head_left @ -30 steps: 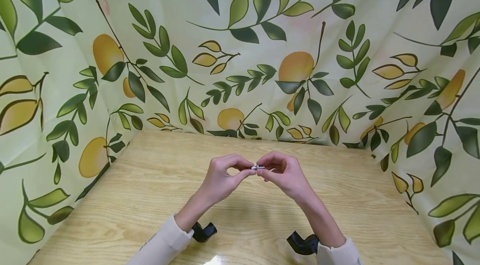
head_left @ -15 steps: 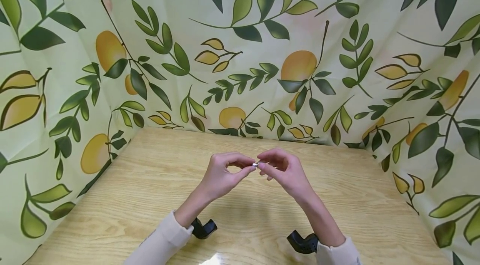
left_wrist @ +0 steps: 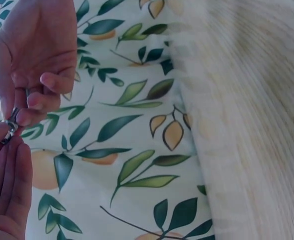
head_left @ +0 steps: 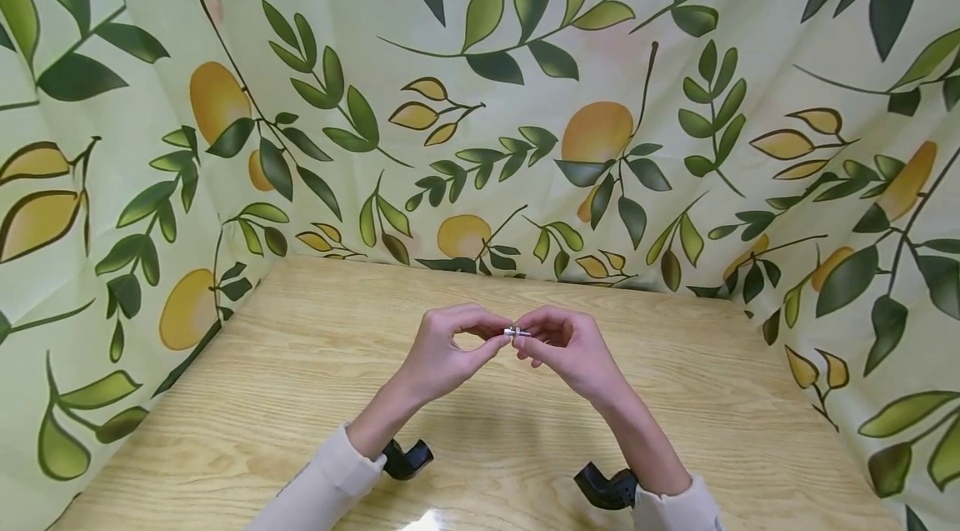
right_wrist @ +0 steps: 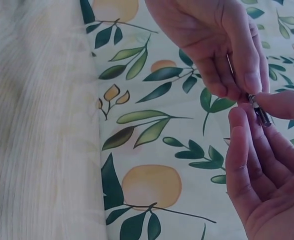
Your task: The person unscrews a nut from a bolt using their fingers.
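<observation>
A small silver bolt with a threaded shaft [right_wrist: 263,117] and a nut-like ring [head_left: 516,332] on it is held between both hands, above the table. My left hand [head_left: 447,352] pinches its left end between thumb and fingertips. From the other side my right hand [head_left: 564,345] pinches the ring and shaft with thumb and index finger, its other fingers curled below. In the left wrist view the bolt [left_wrist: 10,131] is partly covered by the fingertips of both hands. The right wrist view has the left hand [right_wrist: 226,50] above and the right hand [right_wrist: 271,175] below.
A light wood table [head_left: 360,306] lies under the hands. Behind and at both sides hangs a cloth [head_left: 480,122] printed with leaves and fruit. Black curved wrist mounts [head_left: 606,487] sit under both forearms, near the light sleeves [head_left: 330,477].
Half a second ago the right fingers covered more of the bolt; now they have shifted slightly and more of its shaft shows. The left hand stays almost still with its grip unchanged.
</observation>
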A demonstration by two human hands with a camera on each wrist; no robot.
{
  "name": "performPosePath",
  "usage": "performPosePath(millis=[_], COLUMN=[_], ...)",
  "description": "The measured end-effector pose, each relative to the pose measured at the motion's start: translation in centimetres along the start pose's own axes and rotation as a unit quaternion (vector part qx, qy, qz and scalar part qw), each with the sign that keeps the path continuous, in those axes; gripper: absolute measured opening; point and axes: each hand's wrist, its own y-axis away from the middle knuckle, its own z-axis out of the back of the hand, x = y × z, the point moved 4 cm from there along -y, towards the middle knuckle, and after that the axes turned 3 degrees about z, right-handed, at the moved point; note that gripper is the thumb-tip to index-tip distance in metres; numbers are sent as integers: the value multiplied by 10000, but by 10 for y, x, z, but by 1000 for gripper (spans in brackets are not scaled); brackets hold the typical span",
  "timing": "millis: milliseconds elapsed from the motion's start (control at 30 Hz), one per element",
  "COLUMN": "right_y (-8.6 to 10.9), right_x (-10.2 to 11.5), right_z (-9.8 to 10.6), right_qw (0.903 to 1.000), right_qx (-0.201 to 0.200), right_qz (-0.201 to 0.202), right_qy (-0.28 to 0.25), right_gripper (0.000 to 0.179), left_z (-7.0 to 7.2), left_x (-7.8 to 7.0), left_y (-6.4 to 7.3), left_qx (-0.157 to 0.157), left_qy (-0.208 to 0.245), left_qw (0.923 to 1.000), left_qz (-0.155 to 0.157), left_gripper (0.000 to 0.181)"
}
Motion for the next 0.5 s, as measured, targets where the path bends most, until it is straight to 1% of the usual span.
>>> performPosePath(millis=[67, 167, 367, 500], right_y=[0, 1, 0, 0], right_x=[0, 0, 1, 2], right_z=[0, 1, 0, -1], right_qw=[9999, 9998, 9998, 9996], right_qx=[-40, -66, 176, 255], right_qz=[104, 175, 81, 85], right_qy=[-21, -37, -15, -29], right_gripper=[17, 19, 17, 17], left_z=[-1, -1, 0, 0], left_x=[0, -1, -3, -3], left_y=[0, 0, 0, 0], left_qx=[33, -2, -176, -212], left_qy=[27, 79, 115, 110], left_qw=[10000, 10000, 9998, 9997], left_qz=[-28, -49, -8, 16], left_gripper=[12, 11, 11, 10])
